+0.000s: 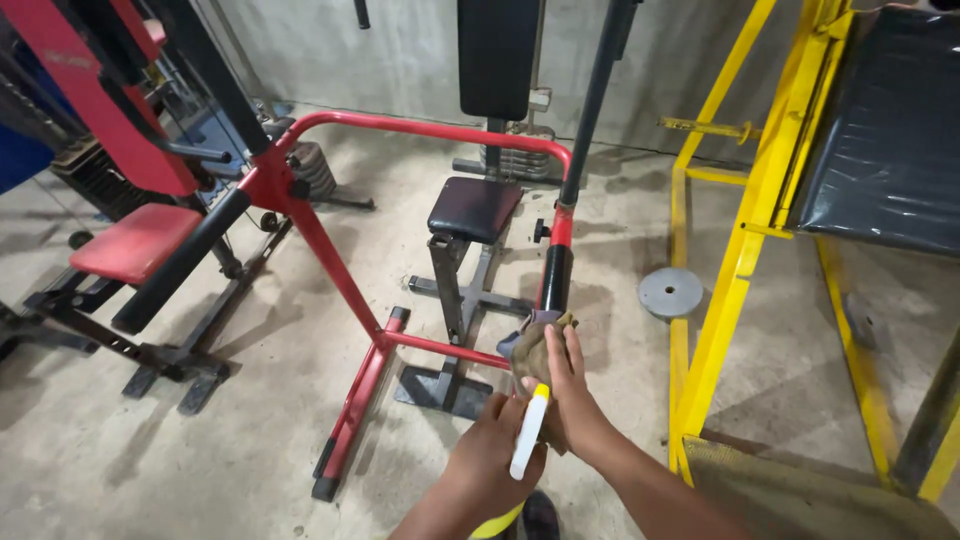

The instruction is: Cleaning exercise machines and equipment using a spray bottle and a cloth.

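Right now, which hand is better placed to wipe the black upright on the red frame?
Probably right. The right hand holds the brown cloth against the base of the black upright. The left hand sits lower, gripping a white spray bottle, away from the upright.

Both forearms reach forward, left hand [490, 450] curled closed, right hand [565, 385] gripping with fingers extended.

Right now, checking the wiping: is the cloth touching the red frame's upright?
Touching. The head view shows the right hand pressing the cloth against the upright.
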